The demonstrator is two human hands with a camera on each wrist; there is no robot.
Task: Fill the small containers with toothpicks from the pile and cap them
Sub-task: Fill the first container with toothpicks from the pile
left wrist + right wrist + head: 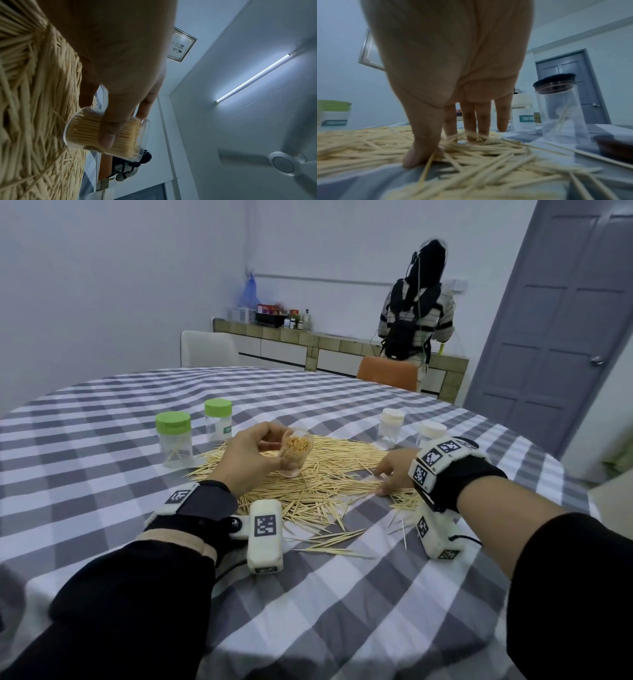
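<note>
Above the toothpick pile (308, 477), the left hand (246, 460) pinches a light, slick-looking, uncapped clear container (294, 451) by its sides, while the right hand (394, 470) spreads flat on the springy sticks.

An uncapped clear container (295, 453) packed full of toothpicks is tilted, lifted above the pile and gripped by the left hand (248, 458); the toothpick pile (318, 474) sprawls loose and criss-crossed over the middle of the tabletop (102, 412), strays trailing toward the near edge; two clear containers with green caps (173, 438) (218, 421) stand upright at the pile's far-left side, nearly empty; two with white caps (391, 428) (432, 433) stand upright at its far-right side.
</note>
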